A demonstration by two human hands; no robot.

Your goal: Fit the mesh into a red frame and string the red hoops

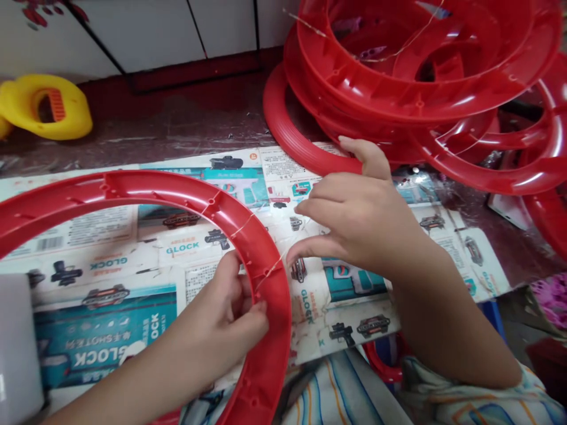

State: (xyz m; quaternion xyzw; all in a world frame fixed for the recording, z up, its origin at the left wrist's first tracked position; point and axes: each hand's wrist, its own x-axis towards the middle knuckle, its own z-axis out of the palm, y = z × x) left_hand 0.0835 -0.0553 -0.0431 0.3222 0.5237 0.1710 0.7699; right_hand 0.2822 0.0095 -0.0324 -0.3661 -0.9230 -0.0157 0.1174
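Red ring [273,321]: left hand [228,313] pinching inner rim; right hand [357,215] half-open beside outer edge.

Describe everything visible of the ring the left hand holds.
The ring is red, glossy and plastic-looking: a shallow channel with cross ribs and small pegs. A thin strand crosses it in places. It is over printed card, its left and lower parts out of frame. The left hand grips its inner edge; whether it rests on the card is unclear.
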